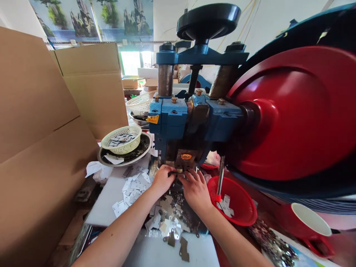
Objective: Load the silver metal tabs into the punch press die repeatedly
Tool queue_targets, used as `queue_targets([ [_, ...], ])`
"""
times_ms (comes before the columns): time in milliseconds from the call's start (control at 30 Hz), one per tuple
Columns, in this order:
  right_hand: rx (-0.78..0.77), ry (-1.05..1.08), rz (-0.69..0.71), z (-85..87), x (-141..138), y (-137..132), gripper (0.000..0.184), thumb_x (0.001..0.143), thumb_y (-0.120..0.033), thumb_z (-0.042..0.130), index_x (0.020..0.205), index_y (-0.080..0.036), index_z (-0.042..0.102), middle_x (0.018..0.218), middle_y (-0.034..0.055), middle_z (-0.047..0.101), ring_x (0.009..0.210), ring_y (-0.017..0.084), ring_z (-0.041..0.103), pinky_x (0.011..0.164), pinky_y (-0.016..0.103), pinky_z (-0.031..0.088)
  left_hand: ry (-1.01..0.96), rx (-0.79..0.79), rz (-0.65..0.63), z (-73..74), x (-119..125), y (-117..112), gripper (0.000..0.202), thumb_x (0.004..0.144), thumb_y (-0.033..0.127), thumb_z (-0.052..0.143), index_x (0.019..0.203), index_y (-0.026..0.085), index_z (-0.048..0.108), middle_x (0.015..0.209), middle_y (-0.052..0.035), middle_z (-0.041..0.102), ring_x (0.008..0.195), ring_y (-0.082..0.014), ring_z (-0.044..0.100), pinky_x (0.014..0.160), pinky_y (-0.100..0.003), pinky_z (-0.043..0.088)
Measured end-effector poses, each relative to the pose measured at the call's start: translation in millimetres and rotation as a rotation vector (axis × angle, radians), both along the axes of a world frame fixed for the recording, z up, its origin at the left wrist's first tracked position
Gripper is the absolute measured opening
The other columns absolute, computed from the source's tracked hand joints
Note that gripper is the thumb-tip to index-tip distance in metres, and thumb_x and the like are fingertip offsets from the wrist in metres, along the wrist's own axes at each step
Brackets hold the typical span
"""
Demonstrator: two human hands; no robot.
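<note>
My left hand [164, 179] is at the die opening of a blue press [174, 115], its thumb and fingers pinched together. A thin dark edge shows at its fingertips, mostly hidden. My right hand [196, 189] is opposite it, fingers bent in at the same opening; what they grip is hidden. Below and between my forearms lie flat metal plates [171, 228] and small dark scraps [176, 200]. Two darker notched plates, one of them a bent-edged plate [184, 249], rest on the white surface [200, 248] nearest me. More pale plates [135, 189] are spread left of my left forearm.
A cream basket [122, 139] of plates sits in a metal bowl [146, 148] on the left. Right are a red bowl [241, 207] with plates, a metal lever [221, 174], a red mug [311, 226] and a large red flywheel [306, 111]. Cardboard [36, 148] stands left.
</note>
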State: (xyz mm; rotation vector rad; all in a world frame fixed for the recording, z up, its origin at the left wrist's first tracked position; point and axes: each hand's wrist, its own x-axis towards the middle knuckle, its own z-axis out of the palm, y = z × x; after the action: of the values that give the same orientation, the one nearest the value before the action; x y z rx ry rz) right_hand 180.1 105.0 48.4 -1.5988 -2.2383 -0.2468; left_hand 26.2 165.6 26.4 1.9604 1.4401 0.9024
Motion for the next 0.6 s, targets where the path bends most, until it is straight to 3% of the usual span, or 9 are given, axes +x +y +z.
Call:
queue_targets([
  [133, -0.032, 0.037, -0.006, 3.8, -1.4, 2.0, 0.033, 0.084, -0.014, 0.048, 0.108, -0.03, 0.065, 0.112, 0.0042, 0.063, 0.114, 0.025, 0.046, 0.101, 0.046, 0.029, -0.023, -0.021, -0.049, -3.1, -0.9, 2.3, 0.026, 0.076, 0.013, 0.056, 0.096, 0.022, 0.07, 0.099, -0.003, 0.063, 0.101, -0.0177, 0.057, 0.096, -0.029, 0.043],
  [333, 0.004, 0.281, 0.102, -11.7, 7.8, 8.6, 0.036, 0.084, -0.012, 0.041, 0.108, -0.024, 0.065, 0.112, 0.0067, 0.063, 0.112, 0.023, 0.049, 0.097, 0.044, 0.039, -0.073, -0.047, -0.023, -2.1, -0.2, 2.1, 0.022, 0.076, 0.015, 0.057, 0.094, 0.021, 0.069, 0.098, -0.0033, 0.063, 0.097, -0.0177, 0.058, 0.094, -0.031, 0.044],
  [433, -0.024, 0.543, 0.055, -20.7, 20.1, -1.6, 0.032, 0.085, -0.02, 0.04, 0.107, -0.021, 0.064, 0.111, 0.0086, 0.063, 0.108, 0.024, 0.053, 0.096, 0.046, 0.041, -0.1, -0.044, 0.009, 4.6, -6.6, -1.9, 0.02, 0.078, 0.021, 0.058, 0.095, 0.02, 0.068, 0.1, -0.0043, 0.062, 0.093, -0.0177, 0.059, 0.089, -0.032, 0.046],
  [600, -0.368, 1.221, -0.228, -36.6, 48.2, -49.2, 0.034, 0.081, -0.046, 0.049, 0.1, -0.022, 0.063, 0.083, 0.0067, 0.069, 0.082, 0.025, 0.065, 0.081, 0.043, 0.051, -0.127, -0.044, 0.054, 17.6, -34.8, -22.9, 0.023, 0.082, 0.023, 0.053, 0.101, 0.02, 0.064, 0.102, -0.0049, 0.061, 0.092, -0.0172, 0.058, 0.085, -0.032, 0.047],
])
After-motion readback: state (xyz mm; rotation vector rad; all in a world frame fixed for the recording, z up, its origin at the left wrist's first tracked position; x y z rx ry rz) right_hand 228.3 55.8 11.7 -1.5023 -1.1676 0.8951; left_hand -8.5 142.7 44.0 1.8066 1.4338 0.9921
